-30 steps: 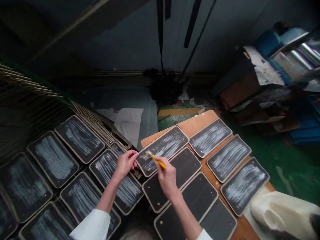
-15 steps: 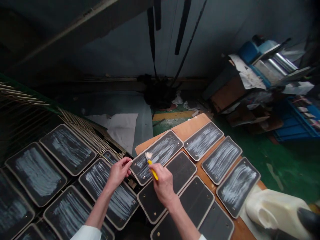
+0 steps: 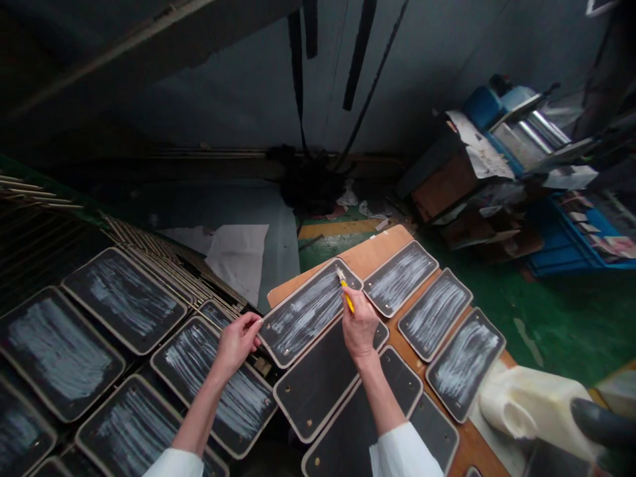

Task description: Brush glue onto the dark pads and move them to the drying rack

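Brush (image 3: 342,282) moved from the left part of the streaked panel (image 3: 303,317) to its far right end. Grip of the right hand (image 3: 361,326) was closed on the yellow handle (image 3: 349,303), bristles (image 3: 340,272) beyond it; left hand (image 3: 237,343) pinched the panel's left corner.

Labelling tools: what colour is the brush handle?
Yellow, on the brush in the right hand; head view.

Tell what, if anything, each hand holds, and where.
Right hand: brush, by its yellow handle. Left hand: streaked black panel, at its left corner.
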Demonstrator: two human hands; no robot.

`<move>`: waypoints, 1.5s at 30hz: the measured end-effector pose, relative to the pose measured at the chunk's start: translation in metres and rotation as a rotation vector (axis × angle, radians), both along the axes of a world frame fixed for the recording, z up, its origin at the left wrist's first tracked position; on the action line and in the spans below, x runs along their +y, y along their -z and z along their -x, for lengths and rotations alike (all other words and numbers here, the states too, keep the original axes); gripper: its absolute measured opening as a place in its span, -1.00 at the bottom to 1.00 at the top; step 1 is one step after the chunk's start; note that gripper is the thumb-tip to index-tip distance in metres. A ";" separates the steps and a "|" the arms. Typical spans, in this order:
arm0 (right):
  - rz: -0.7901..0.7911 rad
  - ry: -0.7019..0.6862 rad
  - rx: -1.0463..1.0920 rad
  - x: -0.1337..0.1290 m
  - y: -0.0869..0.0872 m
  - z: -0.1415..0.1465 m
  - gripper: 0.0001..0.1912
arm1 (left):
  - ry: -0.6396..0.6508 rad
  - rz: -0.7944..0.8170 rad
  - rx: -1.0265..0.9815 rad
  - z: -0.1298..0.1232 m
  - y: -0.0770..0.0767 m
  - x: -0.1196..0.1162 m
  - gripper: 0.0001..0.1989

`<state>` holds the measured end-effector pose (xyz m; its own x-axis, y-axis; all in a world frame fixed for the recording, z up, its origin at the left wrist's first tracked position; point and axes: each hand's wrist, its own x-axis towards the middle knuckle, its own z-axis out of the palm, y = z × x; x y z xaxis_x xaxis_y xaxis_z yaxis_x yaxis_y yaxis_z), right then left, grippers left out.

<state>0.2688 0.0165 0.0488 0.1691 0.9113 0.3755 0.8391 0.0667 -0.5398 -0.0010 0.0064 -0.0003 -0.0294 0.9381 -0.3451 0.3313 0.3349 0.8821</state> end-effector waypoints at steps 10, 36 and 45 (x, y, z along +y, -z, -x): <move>0.065 -0.025 0.243 -0.126 -0.030 -0.009 -0.80 | -0.125 -0.077 0.142 0.001 -0.007 -0.035 -0.61; 0.283 -0.221 -0.013 -0.242 -0.016 0.006 -0.77 | -0.159 0.342 -0.391 -0.090 0.013 -0.191 -0.62; 0.091 -0.022 -0.171 -0.159 -0.022 -0.060 -0.75 | -0.159 0.325 -0.406 -0.088 0.018 -0.197 -0.61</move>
<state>0.3292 -0.1428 0.0710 0.0895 0.9456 0.3127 0.9179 0.0436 -0.3945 0.0866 -0.1903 -0.0178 0.0335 0.7758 -0.6301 -0.0914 0.6302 0.7710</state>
